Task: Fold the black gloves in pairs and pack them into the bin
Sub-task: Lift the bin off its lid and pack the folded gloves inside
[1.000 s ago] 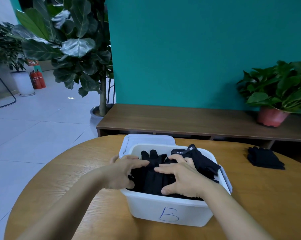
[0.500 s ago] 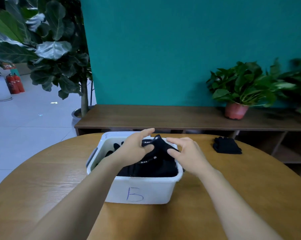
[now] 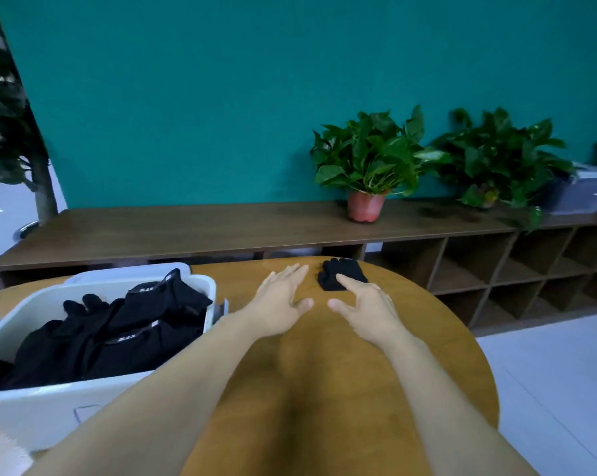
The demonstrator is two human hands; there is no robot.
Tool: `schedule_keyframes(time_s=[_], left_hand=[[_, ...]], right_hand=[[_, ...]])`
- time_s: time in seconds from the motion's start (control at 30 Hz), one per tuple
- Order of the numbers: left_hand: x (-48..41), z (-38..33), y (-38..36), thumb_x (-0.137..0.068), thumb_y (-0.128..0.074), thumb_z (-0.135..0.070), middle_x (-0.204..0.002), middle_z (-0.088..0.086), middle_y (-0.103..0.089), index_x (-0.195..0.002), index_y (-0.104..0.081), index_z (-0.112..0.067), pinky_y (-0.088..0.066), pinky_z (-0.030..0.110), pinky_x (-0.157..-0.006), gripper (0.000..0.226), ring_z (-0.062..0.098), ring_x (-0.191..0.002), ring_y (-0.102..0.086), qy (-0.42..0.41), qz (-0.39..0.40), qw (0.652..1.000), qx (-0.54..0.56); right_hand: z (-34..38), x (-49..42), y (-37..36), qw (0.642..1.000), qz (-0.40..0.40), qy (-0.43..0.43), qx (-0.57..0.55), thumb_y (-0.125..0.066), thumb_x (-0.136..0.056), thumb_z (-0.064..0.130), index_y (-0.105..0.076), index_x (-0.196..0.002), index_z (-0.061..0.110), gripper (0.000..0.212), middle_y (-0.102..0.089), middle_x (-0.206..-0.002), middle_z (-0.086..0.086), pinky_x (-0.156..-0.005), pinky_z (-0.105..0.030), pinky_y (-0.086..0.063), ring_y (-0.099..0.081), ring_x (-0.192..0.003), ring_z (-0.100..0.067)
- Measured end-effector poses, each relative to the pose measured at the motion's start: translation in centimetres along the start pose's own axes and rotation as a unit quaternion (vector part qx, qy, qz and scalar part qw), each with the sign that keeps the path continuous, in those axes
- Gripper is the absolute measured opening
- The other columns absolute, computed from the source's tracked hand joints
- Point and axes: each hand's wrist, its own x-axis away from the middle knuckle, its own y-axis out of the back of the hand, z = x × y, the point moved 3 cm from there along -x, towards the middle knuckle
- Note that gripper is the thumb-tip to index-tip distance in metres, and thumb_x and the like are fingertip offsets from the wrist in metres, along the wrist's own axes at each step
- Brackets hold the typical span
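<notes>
Gloves [image 3: 344, 277] just beyond right hand [image 3: 369, 309]

light: soft, even | shadows: faint on table [image 3: 341, 389] | blur: mild, probably motion | edges: bowed, wide-angle

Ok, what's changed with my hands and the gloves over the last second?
The left hand and right hand came off the packed gloves in the bin and moved right over the table toward the loose gloves, both open and empty. Bin and gloves stayed put.
</notes>
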Motion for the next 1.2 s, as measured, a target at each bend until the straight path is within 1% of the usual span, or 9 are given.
schedule_keyframes(time_s=[0.13,0.23,0.47,0.6,0.73,0.83,0.97,1.07,1.2], left_hand=[[-3.6,-0.8,-2.9,-0.104,-0.049,-0.029,-0.166,0.000,-0.009,-0.158,-0.011,-0.022,0.001,0.035,-0.124,0.067,0.012,-0.153,-0.002,-0.005,0.022,1.000,0.001],[-6.6,-0.8,-4.4,-0.104,-0.049,-0.027,-0.166,0.000,-0.009,-0.159,-0.011,-0.022,0.002,0.034,-0.124,0.067,0.013,-0.153,-0.003,0.005,0.038,0.999,-0.001],[-13.7,1.4,-6.9,-0.105,-0.047,-0.025,-0.166,0.003,-0.007,-0.159,-0.011,-0.021,0.000,0.036,-0.124,0.065,0.016,-0.153,-0.003,0.025,0.075,0.997,-0.011],[-18.0,3.4,-8.2,-0.105,-0.046,-0.025,-0.167,0.001,-0.004,-0.159,-0.010,-0.023,-0.004,0.040,-0.125,0.066,0.018,-0.153,-0.005,0.043,0.097,0.994,-0.024],[-21.7,4.9,-9.1,-0.105,-0.045,-0.028,-0.167,0.000,0.001,-0.159,-0.007,-0.027,-0.008,0.041,-0.124,0.066,0.021,-0.153,-0.008,0.051,0.114,0.991,-0.044],[-23.6,5.8,-10.0,-0.106,-0.041,-0.028,-0.167,-0.001,0.004,-0.159,-0.005,-0.031,-0.006,0.042,-0.125,0.064,0.022,-0.153,-0.006,0.049,0.127,0.990,-0.045],[-25.1,7.2,-11.6,-0.108,-0.036,-0.027,-0.166,-0.002,0.007,-0.158,-0.004,-0.031,-0.005,0.041,-0.125,0.060,0.020,-0.153,-0.003,0.060,0.155,0.986,-0.019],[-25.0,8.0,-13.1,-0.109,-0.030,-0.026,-0.166,-0.001,0.006,-0.159,-0.004,-0.027,-0.001,0.038,-0.125,0.056,0.017,-0.153,0.000,0.061,0.184,0.981,-0.018],[-24.6,8.3,-14.1,-0.110,-0.025,-0.025,-0.167,0.000,0.000,-0.159,-0.001,-0.024,0.004,0.036,-0.123,0.054,0.015,-0.153,0.003,0.063,0.185,0.980,-0.041]], right_hand=[[-3.1,-1.9,0.8,0.999,0.008,-0.034,0.009,-0.057,-0.098,0.038,-0.033,-0.153,0.031,0.060,-0.038,-0.155,0.000,-0.117,-0.041,-0.024,-0.029,-0.145,-0.021],[-5.3,-4.4,0.5,0.999,0.013,-0.045,0.014,-0.058,-0.098,0.037,-0.033,-0.152,0.030,0.060,-0.040,-0.154,0.001,-0.118,-0.042,-0.025,-0.031,-0.144,-0.020],[-8.2,-11.0,-1.3,0.997,0.033,-0.045,0.056,-0.055,-0.099,0.039,-0.030,-0.154,0.026,0.061,-0.040,-0.155,0.001,-0.118,-0.042,-0.022,-0.032,-0.143,-0.022],[-9.6,-15.4,-2.1,0.992,0.055,-0.053,0.099,-0.051,-0.101,0.040,-0.026,-0.155,0.026,0.062,-0.031,-0.159,-0.002,-0.118,-0.043,-0.021,-0.029,-0.144,-0.025],[-10.9,-19.0,-2.5,0.987,0.070,-0.065,0.126,-0.048,-0.102,0.040,-0.022,-0.156,0.026,0.061,-0.027,-0.160,-0.007,-0.116,-0.043,-0.021,-0.026,-0.146,-0.028],[-11.9,-20.9,-3.2,0.986,0.077,-0.073,0.129,-0.044,-0.103,0.038,-0.022,-0.156,0.027,0.058,-0.020,-0.163,-0.008,-0.118,-0.044,-0.018,-0.020,-0.148,-0.027],[-12.9,-22.6,-4.9,0.982,0.101,-0.083,0.134,-0.039,-0.105,0.037,-0.022,-0.156,0.030,0.054,-0.016,-0.164,-0.005,-0.117,-0.044,-0.017,-0.023,-0.148,-0.026],[-13.5,-22.9,-6.6,0.979,0.128,-0.093,0.125,-0.037,-0.106,0.037,-0.023,-0.156,0.032,0.052,-0.015,-0.165,-0.002,-0.118,-0.044,-0.014,-0.023,-0.148,-0.022],[-13.7,-22.8,-7.3,0.980,0.118,-0.098,0.129,-0.037,-0.106,0.037,-0.026,-0.155,0.032,0.051,-0.019,-0.164,-0.001,-0.118,-0.043,-0.016,-0.024,-0.148,-0.022]])
